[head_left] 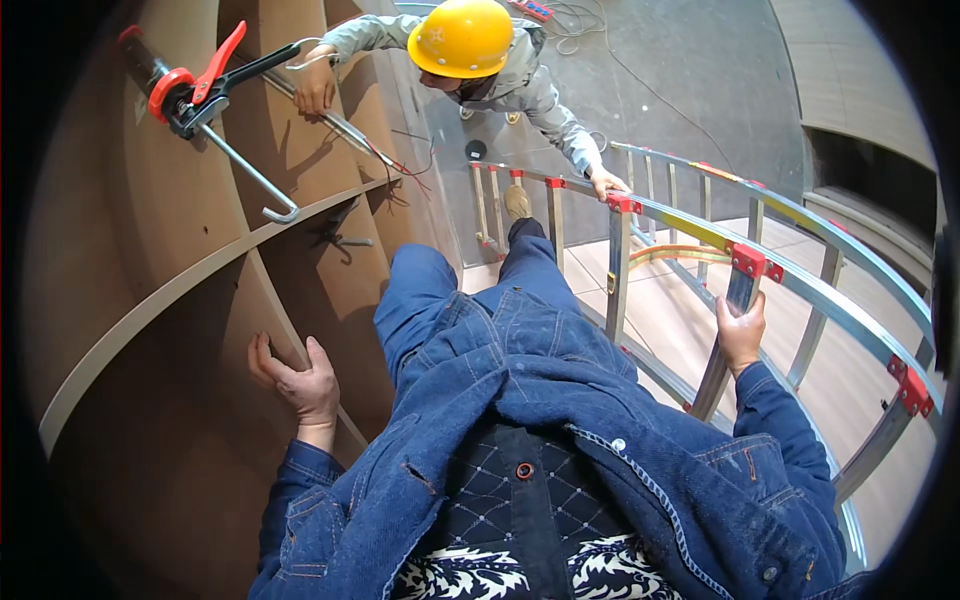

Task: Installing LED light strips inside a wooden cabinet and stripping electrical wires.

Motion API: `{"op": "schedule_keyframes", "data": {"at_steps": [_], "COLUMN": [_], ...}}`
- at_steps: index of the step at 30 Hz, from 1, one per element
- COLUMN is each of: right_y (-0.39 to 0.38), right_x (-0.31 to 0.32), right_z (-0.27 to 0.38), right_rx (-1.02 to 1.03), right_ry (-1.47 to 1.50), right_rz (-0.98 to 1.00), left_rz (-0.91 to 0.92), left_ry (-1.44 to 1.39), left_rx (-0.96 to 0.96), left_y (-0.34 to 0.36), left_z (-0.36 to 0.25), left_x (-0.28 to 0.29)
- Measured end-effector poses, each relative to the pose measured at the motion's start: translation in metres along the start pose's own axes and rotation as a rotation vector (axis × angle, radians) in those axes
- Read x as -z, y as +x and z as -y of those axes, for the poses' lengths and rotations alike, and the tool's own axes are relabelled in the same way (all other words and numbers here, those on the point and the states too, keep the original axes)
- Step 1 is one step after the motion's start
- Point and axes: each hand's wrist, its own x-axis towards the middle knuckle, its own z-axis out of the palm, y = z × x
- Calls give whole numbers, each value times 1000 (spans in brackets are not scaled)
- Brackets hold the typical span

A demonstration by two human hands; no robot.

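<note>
My left hand (302,382) grips the front edge of a brown wooden divider (259,288) below a curved shelf edge, fingers and thumb around it. My right hand (740,328) is wrapped round an upright metal post (742,282) with a red bracket, part of a curved silver metal frame (818,287) at my right. A caulking gun (170,95) and a black-handled bar clamp (250,160) with red levers rest at the upper left of the shelving (125,335).
A co-worker in a yellow hard hat (460,38) has one hand (610,185) on the frame and the other (315,85) by the shelving, near loose wires (395,165). Cables (660,90) lie on the grey floor. A pale panelled structure (845,80) stands at the right.
</note>
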Motion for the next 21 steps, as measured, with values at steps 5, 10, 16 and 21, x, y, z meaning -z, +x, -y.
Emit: {"op": "schedule_keyframes", "data": {"at_steps": [5,10,16,21], "right_y": [-31,-40,-42,-42], "right_x": [-2,-4,-13,-6], "right_z": [-13,-27,-36,-29], "right_rx": [-33,-218,-212,-242], "right_ry": [23,-10,-103,-81], "right_rz": [-30,55,-13,22], "left_rz": [20,15,21,18], "left_ry": [3,21,55,34], "left_rx": [2,14,36,41], "left_y": [-2,-1,0,1], "left_z": [0,-1,-4,-7], "left_x": [5,1,1,2]}}
